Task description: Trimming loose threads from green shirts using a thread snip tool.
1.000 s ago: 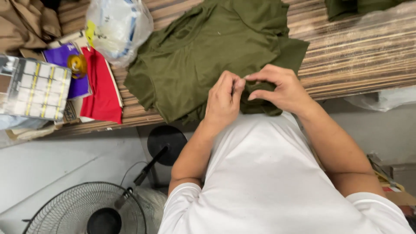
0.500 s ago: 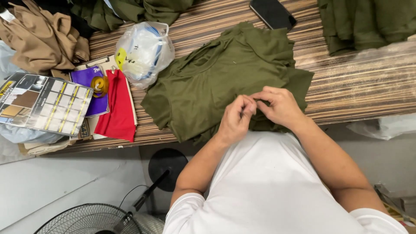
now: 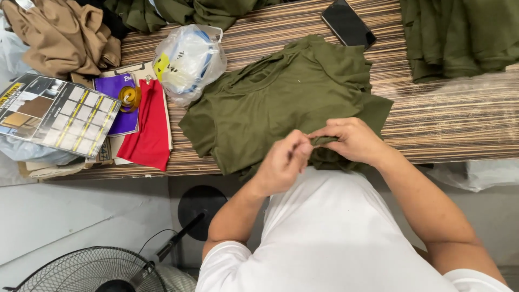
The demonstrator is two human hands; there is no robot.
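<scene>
left hand (image 3: 284,162) and right hand (image 3: 351,139) both pinching olive shirt (image 3: 275,103) hem at table's (image 3: 459,121) near edge, phone (image 3: 348,24) well apart

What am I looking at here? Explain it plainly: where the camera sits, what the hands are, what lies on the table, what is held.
There is no machine. The camera sits on a person's head and looks down past their white shirt at their own two bare hands.

Both the left hand and the right hand pinch the near edge of an olive shirt, which lies spread on a striped wooden table.

Also on the table: a phone, a plastic bag, a red cloth, a purple packet, a sample card, tan garments and more olive garments. A fan stands on the floor below.
</scene>
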